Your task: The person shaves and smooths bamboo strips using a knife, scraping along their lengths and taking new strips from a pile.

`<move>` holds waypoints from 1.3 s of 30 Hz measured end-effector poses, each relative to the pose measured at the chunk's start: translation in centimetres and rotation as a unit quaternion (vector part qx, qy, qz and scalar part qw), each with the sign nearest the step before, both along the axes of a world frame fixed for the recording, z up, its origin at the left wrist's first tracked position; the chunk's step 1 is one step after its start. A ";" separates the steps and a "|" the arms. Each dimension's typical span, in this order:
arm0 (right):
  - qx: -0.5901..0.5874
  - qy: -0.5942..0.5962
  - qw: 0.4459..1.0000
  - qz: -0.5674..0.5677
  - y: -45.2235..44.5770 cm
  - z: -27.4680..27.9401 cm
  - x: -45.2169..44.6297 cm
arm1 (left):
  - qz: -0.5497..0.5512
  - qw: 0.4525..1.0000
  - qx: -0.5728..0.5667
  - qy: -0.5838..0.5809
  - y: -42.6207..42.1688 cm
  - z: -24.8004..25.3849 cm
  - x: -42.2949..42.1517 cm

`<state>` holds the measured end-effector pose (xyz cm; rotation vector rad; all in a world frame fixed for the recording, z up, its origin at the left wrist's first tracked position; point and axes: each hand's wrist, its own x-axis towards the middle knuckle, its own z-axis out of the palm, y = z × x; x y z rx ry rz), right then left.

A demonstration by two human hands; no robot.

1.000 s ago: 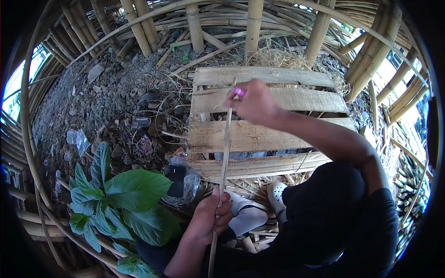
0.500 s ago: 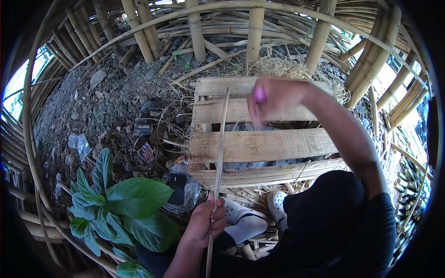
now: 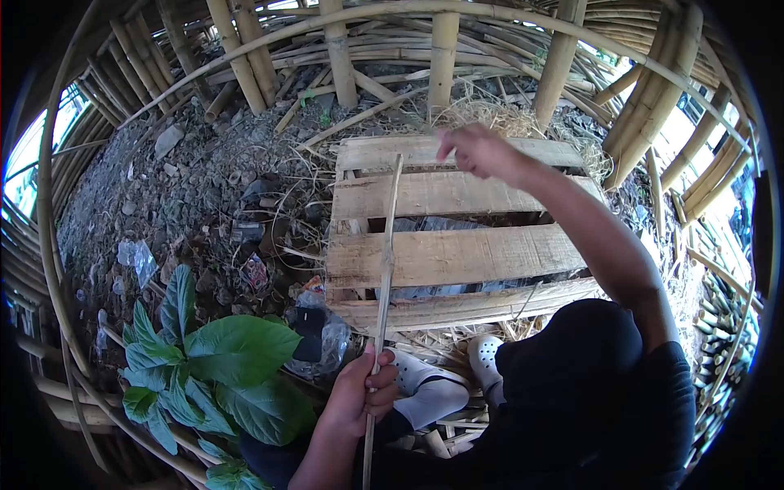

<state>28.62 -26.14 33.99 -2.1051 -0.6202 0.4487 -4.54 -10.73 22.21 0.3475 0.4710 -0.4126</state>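
The left hand (image 3: 365, 394) holds a thin, pale bamboo strip (image 3: 386, 273), lower centre.
The right hand (image 3: 482, 155), fingers curled, is over the slatted wooden platform (image 3: 465, 255), upper centre; its grip I cannot tell.

pallet (image 3: 457, 253): pale tan | leafy plant (image 3: 237, 349): green | clogs (image 3: 487, 351): whitish, dark dots | shirt (image 3: 637, 408): black

You wear a dark short-sleeved shirt (image 3: 665, 388), dark trousers (image 3: 563, 351), pale grey socks (image 3: 437, 401) and light clogs (image 3: 487, 352) dotted with holes.
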 end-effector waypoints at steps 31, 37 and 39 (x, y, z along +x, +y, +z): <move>-0.330 -0.323 0.798 0.388 3.7 -4.1 -13.0 | 0.012 0.997 -0.072 -0.003 0.5 1.4 -0.9; -0.276 -0.372 0.809 0.361 2.9 -4.5 -11.6 | 0.013 0.998 -0.067 -0.002 0.6 1.5 -1.0; -0.267 -0.419 0.804 0.327 3.2 -4.9 -10.6 | 0.012 0.999 -0.042 0.009 0.6 1.5 -0.6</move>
